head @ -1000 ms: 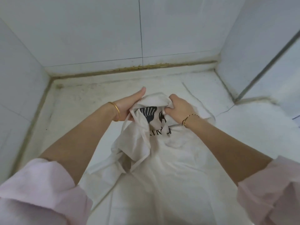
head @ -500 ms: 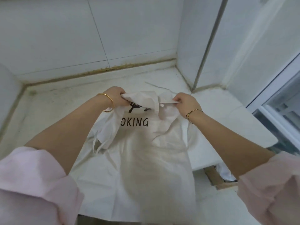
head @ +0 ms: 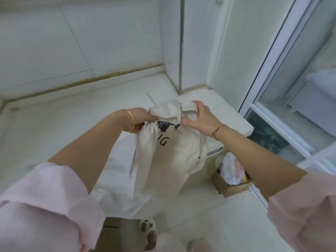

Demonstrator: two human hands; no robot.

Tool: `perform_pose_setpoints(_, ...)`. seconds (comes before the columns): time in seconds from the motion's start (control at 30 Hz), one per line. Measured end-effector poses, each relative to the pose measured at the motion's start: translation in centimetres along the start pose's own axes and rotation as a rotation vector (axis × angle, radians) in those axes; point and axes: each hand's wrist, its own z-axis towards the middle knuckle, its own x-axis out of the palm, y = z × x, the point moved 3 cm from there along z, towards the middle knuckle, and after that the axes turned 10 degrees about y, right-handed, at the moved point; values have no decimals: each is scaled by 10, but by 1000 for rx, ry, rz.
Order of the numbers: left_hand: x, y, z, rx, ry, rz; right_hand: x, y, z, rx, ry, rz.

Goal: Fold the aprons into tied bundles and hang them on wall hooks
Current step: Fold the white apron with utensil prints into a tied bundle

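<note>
The apron hung gathered at frame centre, narrower than a moment earlier, its print half hidden. Above it, left hand and right hand had fingers curled into the bunched top, over the tabletop. Bundling begun, I'd say, nothing tied.

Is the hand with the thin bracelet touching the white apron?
Touching. The head view shows the right hand with its fingers curled over the bunched top of the apron and its thumb pressed against the cloth, with no gap between them.
</note>
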Motion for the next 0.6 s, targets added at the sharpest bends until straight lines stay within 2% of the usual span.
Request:
perform_pose_setpoints(0.1,67,-9,17,17,94,20,-15,-45,-36,193,-12,-392)
perform_pose_setpoints(0.2,129,-27,28,27,231,70,-44,-89,-68,415,-178,-484)
perform_pose_setpoints(0.3,170,-53,35,104,291,199,-74,-122,-111,536,-239,-536)
perform_pose_setpoints(0.37,170,-67,36,168,182,360,-87,-128,-125,526,-239,-551)
perform_pose_setpoints(0.5,162,-96,30,300,-91,935,-99,-138,-132,531,-130,-402)
perform_pose_setpoints(0.6,146,-112,20,358,-234,1025,-106,-137,-128,450,-217,-235)
